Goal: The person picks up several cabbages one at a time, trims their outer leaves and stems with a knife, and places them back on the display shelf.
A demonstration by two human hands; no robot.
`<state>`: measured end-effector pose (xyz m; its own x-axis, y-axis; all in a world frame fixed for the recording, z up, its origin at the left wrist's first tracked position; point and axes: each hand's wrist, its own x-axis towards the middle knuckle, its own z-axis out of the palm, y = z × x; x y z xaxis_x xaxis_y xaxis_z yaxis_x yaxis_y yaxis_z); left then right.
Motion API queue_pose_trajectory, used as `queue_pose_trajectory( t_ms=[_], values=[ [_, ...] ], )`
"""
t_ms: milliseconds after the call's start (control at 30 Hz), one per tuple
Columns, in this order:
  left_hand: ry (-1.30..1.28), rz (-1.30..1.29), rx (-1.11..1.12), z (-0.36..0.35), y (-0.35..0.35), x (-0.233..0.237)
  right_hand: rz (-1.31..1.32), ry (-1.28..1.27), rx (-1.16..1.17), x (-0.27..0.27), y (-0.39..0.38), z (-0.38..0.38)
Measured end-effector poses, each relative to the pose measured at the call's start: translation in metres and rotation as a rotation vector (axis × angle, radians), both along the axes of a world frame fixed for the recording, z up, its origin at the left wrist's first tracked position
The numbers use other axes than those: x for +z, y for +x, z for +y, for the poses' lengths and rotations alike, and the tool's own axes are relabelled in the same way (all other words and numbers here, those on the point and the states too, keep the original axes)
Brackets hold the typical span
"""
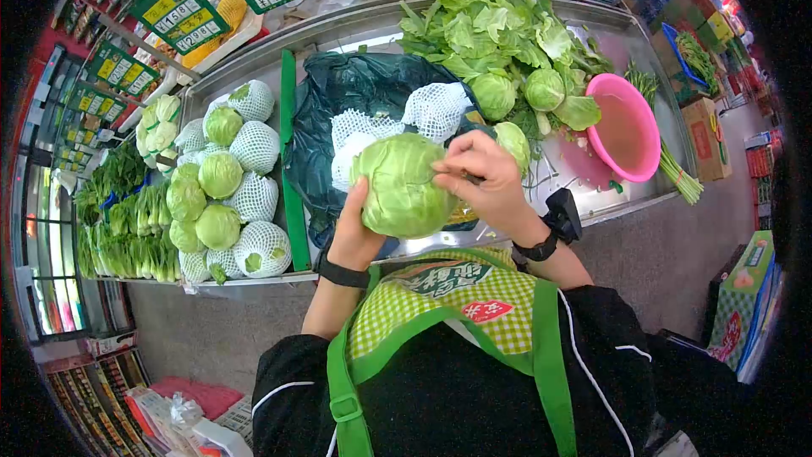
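Note:
A round green cabbage (402, 190) is held up in front of my chest, above the counter's front edge. My left hand (353, 233) cups it from the left and below. On its right side, my right hand (486, 176) has its fingers pinched together against the outer leaf; what lies between the fingertips is too small to tell. Just behind the cabbage, white foam nets (436, 110) lie on a dark green plastic bag (326, 85). Another cabbage (512, 144) sits partly hidden behind my right hand.
Netted and bare cabbages (222, 175) are stacked left of a green divider (293, 161). Loose leaves (482, 25) and cabbages pile up at the back. A pink basin (647, 131) of murky water stands on the right, beside long green stalks (677, 178).

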<state>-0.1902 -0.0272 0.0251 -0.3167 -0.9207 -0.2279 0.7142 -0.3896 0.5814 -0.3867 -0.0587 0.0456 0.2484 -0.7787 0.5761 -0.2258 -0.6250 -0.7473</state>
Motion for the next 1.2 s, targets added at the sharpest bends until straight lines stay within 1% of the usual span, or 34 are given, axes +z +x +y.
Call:
queue_pose_trajectory(
  t_ms=[33, 67, 167, 200, 233, 300, 367, 433, 467, 500, 567, 600, 633, 667, 700, 767, 800, 833, 900, 967, 1000, 1067, 1100, 1167, 1200],
  values=[
    [-0.011, -0.037, -0.004, 0.001, 0.001, -0.001, 0.014, -0.105, 0.012, -0.005, 0.001, 0.0],
    [0.019, -0.111, 0.005, 0.002, 0.002, 0.001, 0.081, -0.061, -0.012, -0.005, 0.0, 0.005],
    [-0.009, -0.127, -0.01, 0.003, 0.006, -0.004, 0.138, -0.105, -0.071, -0.008, 0.003, 0.006],
    [-0.03, -0.145, -0.027, 0.003, 0.008, -0.006, 0.053, -0.05, -0.04, -0.003, 0.004, 0.006],
    [-0.028, -0.146, -0.027, 0.003, 0.009, -0.004, 0.053, -0.048, -0.04, 0.0, 0.005, 0.007],
    [-0.011, -0.071, -0.098, 0.002, 0.012, 0.002, 0.013, 0.138, -0.058, 0.004, 0.006, 0.008],
    [-0.034, -0.07, -0.106, 0.001, 0.017, -0.002, -0.009, 0.173, -0.078, 0.01, 0.004, 0.008],
    [-0.084, 0.04, -0.062, 0.0, 0.024, -0.005, -0.464, 0.742, -0.006, 0.025, -0.007, 0.004],
    [-0.046, -0.077, -0.011, 0.001, 0.028, -0.009, -0.642, 0.811, 0.109, 0.013, -0.016, -0.004],
    [-0.045, -0.077, -0.014, 0.002, 0.028, -0.014, -0.715, 0.877, 0.125, 0.004, -0.022, -0.013],
    [0.038, 0.298, 0.047, 0.003, 0.029, -0.02, -0.909, 1.139, 0.163, -0.018, -0.026, -0.028],
    [0.025, 0.358, 0.069, 0.005, 0.024, -0.018, -0.908, 1.138, 0.165, -0.037, -0.028, -0.031],
    [0.022, 0.357, 0.073, 0.004, 0.023, -0.022, -0.93, 1.179, 0.18, -0.06, -0.029, -0.035],
    [-0.007, 0.381, 0.081, 0.002, 0.022, -0.029, -0.951, 1.219, 0.195, -0.071, -0.028, -0.038],
    [-0.034, 0.404, 0.089, 0.001, 0.02, -0.029, -0.949, 1.222, 0.2, -0.066, -0.024, -0.037],
    [-0.022, 0.41, 0.07, 0.004, 0.021, -0.021, -0.381, 0.887, -0.316, -0.054, -0.014, -0.031],
    [0.016, 0.315, 0.049, 0.004, 0.022, -0.014, -0.342, 0.599, -0.423, -0.054, -0.013, -0.03],
    [0.055, 0.222, 0.03, 0.005, 0.023, -0.011, -0.34, 0.601, -0.42, -0.042, -0.012, -0.026],
    [0.022, 0.182, 0.003, 0.005, 0.027, -0.017, -0.201, 0.374, -0.188, -0.002, -0.01, -0.01],
    [-0.035, -0.068, -0.103, 0.004, 0.029, -0.022, 0.023, 0.01, 0.026, 0.029, 0.001, 0.008],
    [-0.092, 0.048, -0.161, 0.004, 0.026, -0.02, 0.026, 0.011, 0.023, 0.029, 0.006, 0.015],
    [-0.081, 0.013, -0.192, 0.007, 0.028, -0.025, 0.277, -0.06, 0.123, 0.028, 0.011, 0.025],
    [-0.07, -0.026, -0.219, 0.009, 0.028, -0.025, 0.28, -0.059, 0.127, 0.024, 0.011, 0.026],
    [-0.062, -0.019, -0.247, 0.009, 0.024, -0.016, 0.191, -0.131, 0.064, 0.009, 0.013, 0.027],
    [-0.104, -0.04, -0.299, 0.006, 0.021, -0.014, 0.081, -0.07, 0.048, 0.005, 0.016, 0.024]
  ],
)
